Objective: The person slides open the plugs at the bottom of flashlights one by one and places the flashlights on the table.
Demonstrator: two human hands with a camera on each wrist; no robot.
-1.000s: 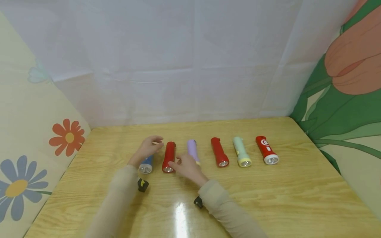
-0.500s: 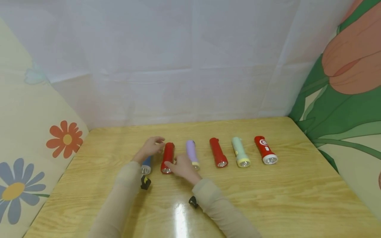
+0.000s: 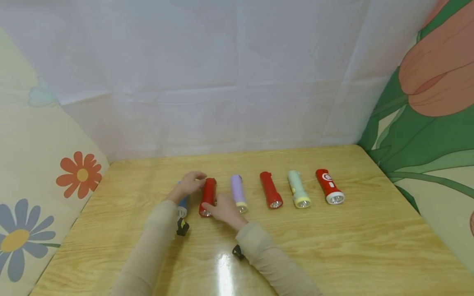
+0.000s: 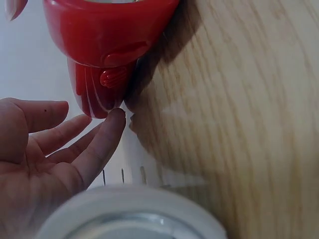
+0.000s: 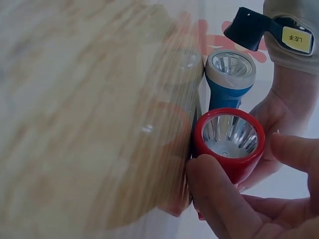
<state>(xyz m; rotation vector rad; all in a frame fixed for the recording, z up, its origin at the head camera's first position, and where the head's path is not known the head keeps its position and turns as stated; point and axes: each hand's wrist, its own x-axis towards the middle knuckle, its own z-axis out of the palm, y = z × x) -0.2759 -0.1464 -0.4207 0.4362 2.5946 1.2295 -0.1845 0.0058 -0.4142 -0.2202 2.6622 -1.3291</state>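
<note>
A red flashlight point(image 3: 208, 192) lies on the table between my two hands, its lens toward me. At its far end my left hand point(image 3: 190, 183) has loosely bent fingers, the fingertips right at the tail in the left wrist view. My right hand point(image 3: 226, 210) is at the lens end; in the right wrist view a fingertip meets the red rim point(image 5: 199, 142), while the thumb point(image 5: 294, 149) stands a little off the other side. Partly hidden under my left wrist is a blue flashlight point(image 3: 183, 203) with a pale head. A purple flashlight point(image 3: 238, 191) lies just right of my right hand.
Farther right along the row lie another red flashlight point(image 3: 271, 189), a mint green one point(image 3: 298, 189) and a red one with a white head point(image 3: 329, 187). A white cloth point(image 3: 237, 82) hangs behind the wooden table point(image 3: 333, 246); flowered panels flank it.
My left hand has shifted slightly right, toward the red flashlight's tail. My right hand has moved a little left around its lens end, uncovering more of the purple flashlight.
</note>
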